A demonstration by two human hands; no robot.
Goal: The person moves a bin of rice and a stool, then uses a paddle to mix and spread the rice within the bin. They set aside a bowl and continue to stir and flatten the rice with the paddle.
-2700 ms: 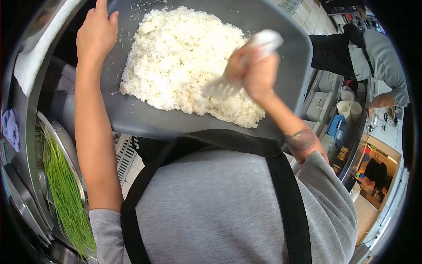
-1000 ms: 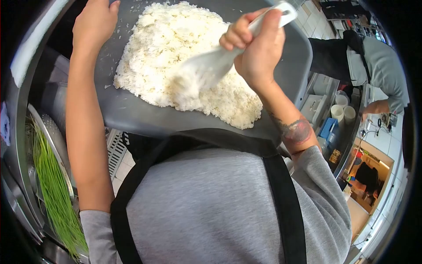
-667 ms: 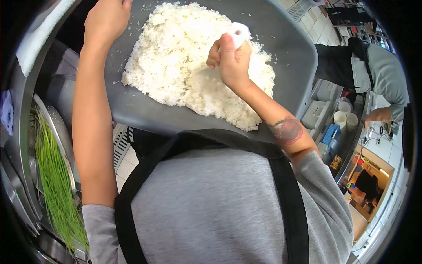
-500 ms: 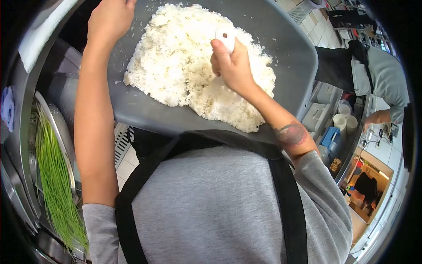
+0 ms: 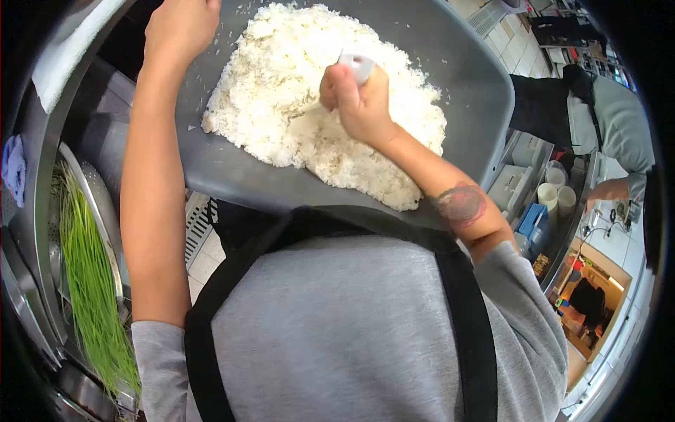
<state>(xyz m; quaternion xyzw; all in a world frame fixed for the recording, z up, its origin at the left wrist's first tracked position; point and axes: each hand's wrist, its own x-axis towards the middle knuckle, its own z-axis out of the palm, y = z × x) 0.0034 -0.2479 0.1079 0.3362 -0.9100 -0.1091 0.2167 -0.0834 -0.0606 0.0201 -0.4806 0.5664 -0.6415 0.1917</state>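
A mound of white cooked rice (image 5: pixel 281 77) lies in a large grey tub (image 5: pixel 478 84). In my right hand (image 5: pixel 362 105) is a white rice paddle (image 5: pixel 357 66); my fingers are wrapped round its handle. The paddle's blade is down at the rice, partly hidden by my hand and the grains. At the tub's left side, my left hand (image 5: pixel 183 28) is closed over the rim, with the thumb toward the inside. The upper edge of the view cuts off its fingertips.
To the left, long green chives (image 5: pixel 88 274) lie by a metal colander (image 5: pixel 98 190), with a blue cloth (image 5: pixel 13 169) beyond. On the right stand white cups (image 5: pixel 555 193) and a blue container (image 5: pixel 532 218) on a counter. A co-worker (image 5: pixel 619 119) in a grey-green top is at the far right.
My right hand has moved left and slightly down with the rice paddle, whose handle is tilted differently. The rice beneath it has shifted a little. My left hand stays at the tub's rim.
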